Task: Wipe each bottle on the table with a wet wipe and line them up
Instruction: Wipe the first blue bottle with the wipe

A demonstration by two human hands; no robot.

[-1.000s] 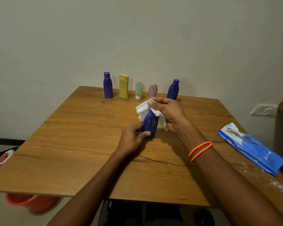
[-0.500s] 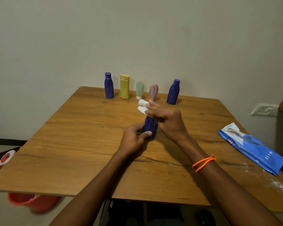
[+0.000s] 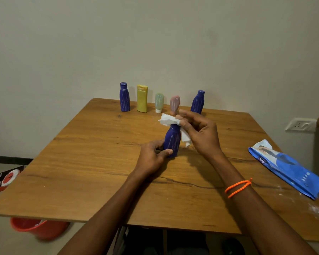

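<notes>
A dark blue bottle (image 3: pixel 172 140) stands upright in the middle of the wooden table (image 3: pixel 85 162). My left hand (image 3: pixel 152 158) grips its base from the left. My right hand (image 3: pixel 199 134) pinches a white wet wipe (image 3: pixel 168 121) around the bottle's cap and neck, and part of the wipe hangs down the right side. Along the far edge stand a blue bottle (image 3: pixel 124 97), a yellow bottle (image 3: pixel 142 98), a pale green tube (image 3: pixel 159 102), a pink tube (image 3: pixel 174 103) and another blue bottle (image 3: pixel 198 102).
A blue wet-wipe pack (image 3: pixel 285 167) lies at the table's right edge, with white smears near it. On the floor to the left are an orange bucket (image 3: pixel 37 228) under the table edge and a red-and-black box (image 3: pixel 5 179). A wall socket (image 3: pixel 300 125) is at right.
My right hand has turned around the bottle's cap with the wipe, and the wipe now spreads out to the left of the neck. My left hand and the bottle stay put.
</notes>
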